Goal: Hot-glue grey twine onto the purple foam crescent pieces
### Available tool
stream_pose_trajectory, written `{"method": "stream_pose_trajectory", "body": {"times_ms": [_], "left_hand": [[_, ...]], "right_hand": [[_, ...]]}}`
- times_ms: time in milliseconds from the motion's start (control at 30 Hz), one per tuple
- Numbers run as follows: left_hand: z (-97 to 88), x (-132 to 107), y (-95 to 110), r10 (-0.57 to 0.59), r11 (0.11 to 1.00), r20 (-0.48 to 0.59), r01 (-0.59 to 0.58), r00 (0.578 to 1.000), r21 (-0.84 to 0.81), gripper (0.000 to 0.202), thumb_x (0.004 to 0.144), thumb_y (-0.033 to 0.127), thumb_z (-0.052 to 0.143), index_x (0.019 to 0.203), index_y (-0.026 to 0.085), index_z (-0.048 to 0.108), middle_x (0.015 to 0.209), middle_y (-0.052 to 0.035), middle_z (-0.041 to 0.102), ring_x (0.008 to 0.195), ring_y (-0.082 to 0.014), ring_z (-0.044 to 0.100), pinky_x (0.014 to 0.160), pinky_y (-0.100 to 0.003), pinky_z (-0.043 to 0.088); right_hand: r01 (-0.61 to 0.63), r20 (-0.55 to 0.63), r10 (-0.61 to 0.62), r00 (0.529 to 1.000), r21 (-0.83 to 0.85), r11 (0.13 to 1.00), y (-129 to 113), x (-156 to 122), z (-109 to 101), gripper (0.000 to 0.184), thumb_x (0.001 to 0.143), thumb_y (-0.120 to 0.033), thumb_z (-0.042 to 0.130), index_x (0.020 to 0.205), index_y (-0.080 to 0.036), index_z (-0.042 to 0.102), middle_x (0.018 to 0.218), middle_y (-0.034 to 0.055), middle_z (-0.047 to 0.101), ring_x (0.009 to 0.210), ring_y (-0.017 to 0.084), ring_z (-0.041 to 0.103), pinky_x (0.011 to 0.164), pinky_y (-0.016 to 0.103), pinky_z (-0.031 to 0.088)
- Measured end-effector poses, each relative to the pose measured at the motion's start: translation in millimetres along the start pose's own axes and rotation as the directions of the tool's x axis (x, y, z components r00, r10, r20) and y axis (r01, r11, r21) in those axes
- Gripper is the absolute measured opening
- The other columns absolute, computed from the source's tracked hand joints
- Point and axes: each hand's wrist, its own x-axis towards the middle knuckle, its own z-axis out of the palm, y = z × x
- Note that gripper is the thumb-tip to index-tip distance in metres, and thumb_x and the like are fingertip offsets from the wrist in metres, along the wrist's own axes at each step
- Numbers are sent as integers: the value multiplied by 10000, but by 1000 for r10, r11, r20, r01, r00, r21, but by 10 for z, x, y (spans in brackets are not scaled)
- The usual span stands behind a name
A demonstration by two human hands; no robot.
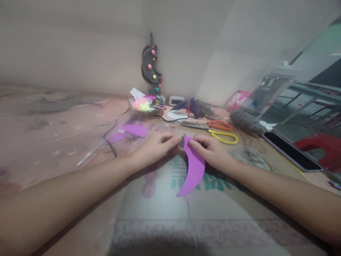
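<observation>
As the two hands met at the far tip of the purple crescent (195, 170) of flat craft foam, the left hand (154, 147) had thumb and forefinger pinched together on a small grey scrap (181, 141) at that tip. The right hand (213, 151) was clamped on the tip itself from the other side. The crescent lay flat on a printed woven sack (186, 206), curving from the fingers back toward the person.

Judged from the layout, cutting was complete: the crescent had a clean outline, and purple foam offcuts (130, 132) lay beyond it to the left. The grey scrap appeared to be at the fitting stage; whether it was already fixed could not be determined. The crescent's face carried no other trimming.

Just beyond the crescent lay orange-and-yellow-handled scissors (218, 129), and past those a blue glue gun (188, 105). A ball of grey yarn (245, 122) sat beyond it to the right.

One container was noted: a shallow metal bowl (144, 111), beyond and left of the crescent. It held loose pink, yellow-green and white scraps (142, 103); their material could not be told.
</observation>
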Motion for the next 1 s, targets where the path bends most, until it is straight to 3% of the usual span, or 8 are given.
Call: {"method": "stream_pose_trajectory", "body": {"times_ms": [100,367,633,700,767,833,900,1000], "left_hand": [[-3,-16,8,-14,996,-13,15,1000,93,364,864,453,487,698,161,628,677,-7,634,615,-132,539,552,-224,381],[-9,-27,-11,6,987,-30,-1,1000,159,370,879,447,466,691,168,622,590,20,575,515,-105,468,505,-224,332],[-43,5,-18,53,999,-152,-52,987,11,367,908,455,457,694,167,533,648,19,510,621,-114,491,591,-234,376],[-40,19,-31,64,996,-183,-73,981,-43,351,905,470,467,745,167,543,707,10,532,667,-114,508,625,-229,395],[-31,35,-65,49,986,-219,-82,974,-146,340,900,496,468,836,173,551,777,2,553,693,-108,522,649,-222,414],[-19,48,-106,12,964,-251,-78,968,-255,352,894,526,462,904,183,538,795,5,550,670,-100,520,641,-220,426],[-10,50,-135,-15,950,-255,-66,967,-306,397,889,567,439,898,183,537,745,11,536,628,-101,506,617,-224,423],[-4,34,-127,-37,954,-199,-25,979,-298,504,894,612,358,797,164,569,672,-1,537,605,-115,495,587,-233,408]], "right_hand": [[-17,-5,17,1000,9,1000,-4,-2,-9,345,891,-387,467,618,-177,469,584,-35,416,543,92,394,501,225,310],[-46,44,41,998,136,990,0,-7,-40,333,894,-428,489,695,-166,537,632,-28,472,581,96,437,516,215,345],[-104,48,96,994,205,973,45,19,-52,305,834,-443,588,896,-150,645,811,29,627,716,153,564,627,258,461],[-139,63,129,990,178,974,6,36,-98,309,833,-443,584,884,-149,663,758,29,628,658,153,562,584,266,457],[-121,-10,123,992,110,987,-47,47,-174,304,849,-434,558,850,-156,680,713,30,617,604,149,545,533,267,438],[-23,-182,18,983,-23,999,-85,50,-259,266,870,-384,537,846,-174,699,771,50,634,644,160,561,553,281,449],[123,-296,-186,937,-219,968,-78,44,-325,236,890,-311,508,925,-207,717,903,74,651,768,183,591,651,306,478],[283,-229,-430,873,-480,831,24,26,-346,296,906,-237,456,1075,-260,697,972,83,648,873,189,593,750,324,473]]}}
